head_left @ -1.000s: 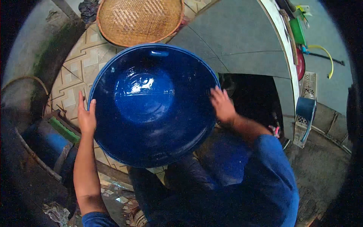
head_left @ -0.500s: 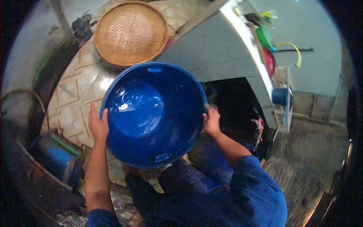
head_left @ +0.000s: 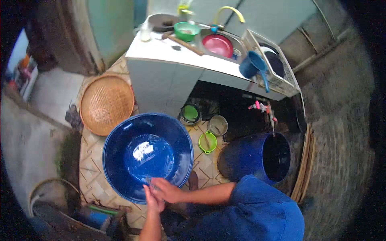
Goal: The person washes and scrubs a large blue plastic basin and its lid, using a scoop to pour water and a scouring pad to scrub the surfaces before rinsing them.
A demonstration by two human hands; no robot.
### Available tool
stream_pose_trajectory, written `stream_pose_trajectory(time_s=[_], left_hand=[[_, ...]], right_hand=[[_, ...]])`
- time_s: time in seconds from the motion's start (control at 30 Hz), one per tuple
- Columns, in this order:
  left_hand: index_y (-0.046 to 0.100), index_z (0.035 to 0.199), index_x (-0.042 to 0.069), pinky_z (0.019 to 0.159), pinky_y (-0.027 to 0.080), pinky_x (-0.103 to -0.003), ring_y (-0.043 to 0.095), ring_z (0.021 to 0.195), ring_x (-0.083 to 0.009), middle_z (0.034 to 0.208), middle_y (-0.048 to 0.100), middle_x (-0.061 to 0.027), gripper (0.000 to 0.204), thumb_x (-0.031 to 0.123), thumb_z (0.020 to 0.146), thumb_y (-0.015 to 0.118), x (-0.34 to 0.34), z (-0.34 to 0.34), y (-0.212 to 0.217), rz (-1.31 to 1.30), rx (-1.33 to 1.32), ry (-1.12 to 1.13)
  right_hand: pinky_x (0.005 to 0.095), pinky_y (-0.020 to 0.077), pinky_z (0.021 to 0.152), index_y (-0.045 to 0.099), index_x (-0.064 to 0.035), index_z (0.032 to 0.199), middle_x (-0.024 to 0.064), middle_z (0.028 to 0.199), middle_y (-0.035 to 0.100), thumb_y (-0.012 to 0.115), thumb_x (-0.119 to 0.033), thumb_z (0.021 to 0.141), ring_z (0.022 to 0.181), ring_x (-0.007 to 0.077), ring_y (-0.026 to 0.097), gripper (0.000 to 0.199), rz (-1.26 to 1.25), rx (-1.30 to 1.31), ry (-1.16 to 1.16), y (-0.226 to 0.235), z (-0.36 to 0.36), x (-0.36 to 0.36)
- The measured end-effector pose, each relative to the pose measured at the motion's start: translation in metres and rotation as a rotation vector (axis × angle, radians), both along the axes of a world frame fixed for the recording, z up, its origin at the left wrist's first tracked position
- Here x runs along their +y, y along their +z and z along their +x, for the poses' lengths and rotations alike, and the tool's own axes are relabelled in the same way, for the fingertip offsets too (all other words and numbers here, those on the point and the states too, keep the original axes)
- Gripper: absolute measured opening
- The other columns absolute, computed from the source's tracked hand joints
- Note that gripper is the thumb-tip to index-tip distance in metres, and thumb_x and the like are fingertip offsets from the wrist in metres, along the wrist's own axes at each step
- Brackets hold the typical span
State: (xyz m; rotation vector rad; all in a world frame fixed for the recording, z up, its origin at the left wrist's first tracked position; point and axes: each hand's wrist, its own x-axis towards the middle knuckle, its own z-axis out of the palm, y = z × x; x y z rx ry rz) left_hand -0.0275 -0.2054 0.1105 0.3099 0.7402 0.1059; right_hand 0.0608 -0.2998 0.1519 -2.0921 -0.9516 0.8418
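Your left hand [head_left: 154, 202]: lower of the pair, fingers extended, blurred; whether they close on anything, you cannot tell from this view. 
Your right hand [head_left: 168, 191]: laid over the left, touching it, fingers partly bent; whether anything sits between the two, you cannot tell. 
Blue basin [head_left: 152, 158]: large, round, glossy inside, standing on the tiled floor [head_left: 94, 168] just before you, your hands over its near edge. 
Woven tray [head_left: 106, 104]: round, tan, near the basin's far left side. 
Lime-green strainer [head_left: 202, 146]: small, handled, on the floor right of the basin. 
Metal pot [head_left: 218, 125]: just beyond the strainer. 
Blue barrel [head_left: 241, 158]: to your right, mouth open, below a pink-handled tap [head_left: 263, 107]. 
White counter [head_left: 161, 52]: ahead, carrying a green bowl [head_left: 186, 35], a sink with a red basin [head_left: 218, 45], a blue dipper [head_left: 252, 64] and a dish rack [head_left: 287, 82].
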Motion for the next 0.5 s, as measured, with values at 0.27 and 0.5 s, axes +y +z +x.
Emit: stream_pose_trajectory(time_s=[0.27,0.5], left_hand=[[0.046,0.136,0.023,0.060,0.056,-0.042,0.067,0.085,-0.0294,0.113,0.064,-0.0101,0.051,0.056,0.097,0.046,-0.026,0.025,0.049,0.005,-0.022,-0.145],[0.047,0.129,0.023,0.057,0.052,-0.044,0.065,0.079,-0.0324,0.106,0.066,-0.0116,0.046,0.057,0.098,0.042,0.000,0.002,0.067,0.186,0.116,-0.046]], right_hand=[[0.0527,0.0285,0.112,0.051,-0.0014,0.133,0.0237,0.139,0.045,0.062,-0.029,0.089,0.134,0.0426,0.036,0.053,0.274,-0.319,-0.195,0.072,0.113,-0.086],[0.0535,0.0326,0.104,0.046,0.0033,0.132,0.0273,0.135,0.040,0.068,-0.030,0.085,0.123,0.0440,0.039,0.062,0.277,-1.150,-1.060,0.204,0.363,-0.204]])
